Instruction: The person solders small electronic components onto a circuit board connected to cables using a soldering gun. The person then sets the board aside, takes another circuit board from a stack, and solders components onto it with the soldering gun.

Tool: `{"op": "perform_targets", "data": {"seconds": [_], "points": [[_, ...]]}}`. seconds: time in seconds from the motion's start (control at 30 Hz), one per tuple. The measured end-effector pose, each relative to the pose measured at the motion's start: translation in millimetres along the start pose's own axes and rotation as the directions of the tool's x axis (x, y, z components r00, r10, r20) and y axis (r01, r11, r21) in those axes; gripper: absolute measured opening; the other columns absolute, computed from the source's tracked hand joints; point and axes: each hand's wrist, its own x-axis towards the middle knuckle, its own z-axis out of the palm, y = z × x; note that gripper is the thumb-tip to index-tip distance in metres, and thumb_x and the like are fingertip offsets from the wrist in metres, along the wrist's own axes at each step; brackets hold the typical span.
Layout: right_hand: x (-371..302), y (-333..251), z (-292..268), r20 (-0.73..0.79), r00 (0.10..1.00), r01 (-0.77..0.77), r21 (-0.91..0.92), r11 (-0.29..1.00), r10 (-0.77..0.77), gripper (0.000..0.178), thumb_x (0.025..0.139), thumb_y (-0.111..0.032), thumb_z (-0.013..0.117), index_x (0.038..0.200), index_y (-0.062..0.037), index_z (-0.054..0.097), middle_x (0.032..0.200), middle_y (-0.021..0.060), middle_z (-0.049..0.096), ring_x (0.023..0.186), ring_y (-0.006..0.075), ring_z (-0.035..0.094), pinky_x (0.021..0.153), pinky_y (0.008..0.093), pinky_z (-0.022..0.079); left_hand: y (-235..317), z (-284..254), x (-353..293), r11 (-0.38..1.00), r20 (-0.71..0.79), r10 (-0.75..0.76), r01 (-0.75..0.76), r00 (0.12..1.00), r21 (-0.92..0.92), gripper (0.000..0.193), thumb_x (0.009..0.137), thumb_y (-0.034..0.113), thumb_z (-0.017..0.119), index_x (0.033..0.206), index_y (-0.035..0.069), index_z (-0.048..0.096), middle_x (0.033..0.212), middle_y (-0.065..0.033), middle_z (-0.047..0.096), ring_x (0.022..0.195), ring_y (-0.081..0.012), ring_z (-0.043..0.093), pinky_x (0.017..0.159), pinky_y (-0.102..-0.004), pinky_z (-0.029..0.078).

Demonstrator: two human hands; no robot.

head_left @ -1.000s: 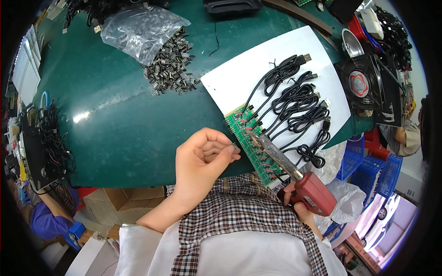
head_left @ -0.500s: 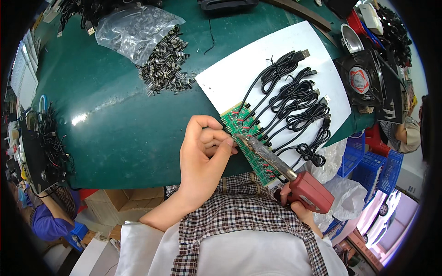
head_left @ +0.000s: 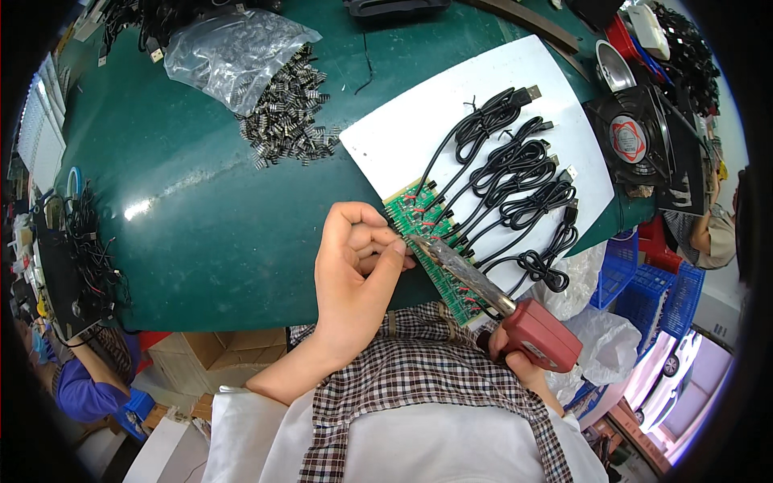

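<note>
Green matting is carrying a green circuit board (head_left: pixel 431 253) lying diagonally beside the white sheet (head_left: pixel 451 121) — left hand (head_left: pixel 354 278) pinching at its near-left edge, right hand (head_left: pixel 515 362) gripping the red soldering iron (head_left: pixel 503 302) angling along it.

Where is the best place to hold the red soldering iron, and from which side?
Grip the soldering iron by its red handle, coming from the person's near right, as the right hand does. The metal barrel points away up-left to the green circuit board and is probably hot.

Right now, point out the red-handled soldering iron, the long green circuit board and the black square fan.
red-handled soldering iron (head_left: pixel 538 334), head view, on its red handle.
long green circuit board (head_left: pixel 412 216), head view, on its far end.
black square fan (head_left: pixel 628 138), head view, on its hub.
</note>
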Motion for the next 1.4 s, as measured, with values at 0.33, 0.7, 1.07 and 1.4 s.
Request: {"op": "perform_targets", "data": {"seconds": [0.33,0.7,1.07,1.4], "points": [[-10,14,-13,0.052,0.995,0.097,-0.267,0.959,-0.086,0.055,0.069,-0.033,0.071,0.105,0.0043,0.051,0.078,0.006,0.061,0.063,0.0197,0.058,0.057,0.0271,0.045,-1,1,1,1.0,-0.011,0.027,-0.026,1.0,0.017,0.023,0.082,-0.009,0.046,0.098,0.004,0.036,0.076,-0.0065,0.056,0.066,-0.0108,0.056,0.063,-0.0223,0.048],[-19,34,-32,0.009,0.945,0.309,-0.352,0.884,-0.326,0.065,0.065,-0.03,0.074,0.11,0.0082,0.049,0.082,0.0121,0.063,0.071,0.0243,0.063,0.063,0.03,0.049,-2,1,2,1.0,-0.008,0.025,-0.024,1.0,0.017,0.022,0.082,-0.009,0.046,0.097,0.004,0.036,0.076,-0.0061,0.056,0.066,-0.0101,0.056,0.063,-0.022,0.048],[2,8,-23,0.238,0.879,0.472,-0.55,0.689,-0.413,0.064,0.067,-0.033,0.073,0.11,0.0076,0.049,0.083,0.012,0.063,0.071,0.0238,0.063,0.064,0.0302,0.049,-3,0,0,0.999,-0.01,0.022,-0.022,1.0,0.024,0.022,0.081,-0.009,0.048,0.097,0.003,0.037,0.078,-0.0039,0.054,0.069,-0.007,0.053,0.063,-0.0203,0.048],[-24,30,-37,0.08,0.988,0.155,-0.432,0.889,-0.133,0.063,0.069,-0.034,0.072,0.11,0.0084,0.048,0.085,0.0116,0.062,0.071,0.0234,0.063,0.064,0.0299,0.049,30,-37,41,0.231,0.028,0.47,-0.153,0.882,0.961,0.023,0.078,0.008,0.057,0.099,0.002,0.049,0.088,-0.0139,0.053,0.081,-0.031,0.055,0.068,-0.0384,0.045]]}}
